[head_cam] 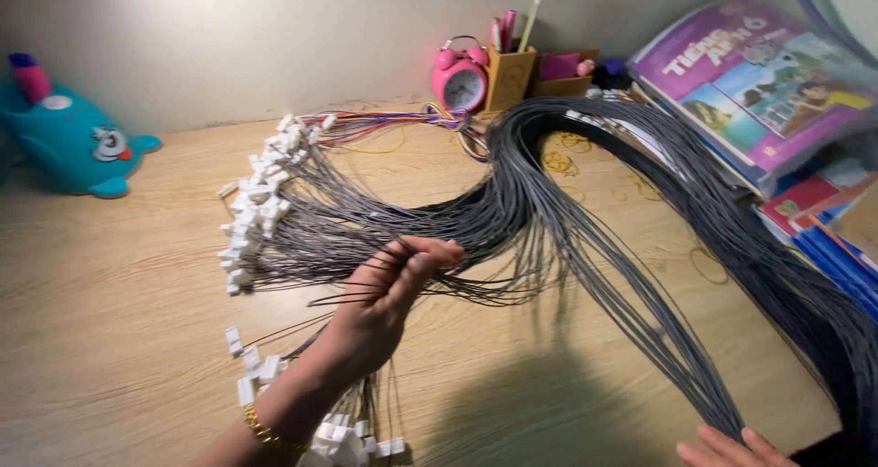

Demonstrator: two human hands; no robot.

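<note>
On the far left of the light wooden table (pixel 110 275), well away from the big bundle of thin grey wires (pixel 549 220), a teal plastic toy shaped like a fish (pixel 69 138) stands against the wall. Closer to the bundle, a cluster of small white plastic connectors (pixel 261 202) lies at the left ends of the wires, fanned out on the table. A second group of white connectors (pixel 352 438) lies at the lower edge, below the bundle and just beside your left wrist, which has a gold bracelet (pixel 265 430).

Your left hand (pixel 393 289) is raised at the left part of the bundle. Its fingers are curled together and pinch a few grey wires, which run across the palm.

From there the bundle makes an arch to the back of the table and comes down to the right. Behind the top of the arch stand a pink round alarm clock (pixel 460 78) and a tan pen holder (pixel 510 75) with pens. Coloured wires (pixel 384 119) run left of the clock. Right of the bundle lies a pile of books (pixel 759 83).

Your right hand (pixel 732 449) rests at the lower end of the bundle, touching the wires. Only the fingertips show, so I cannot tell if it grips them.
</note>
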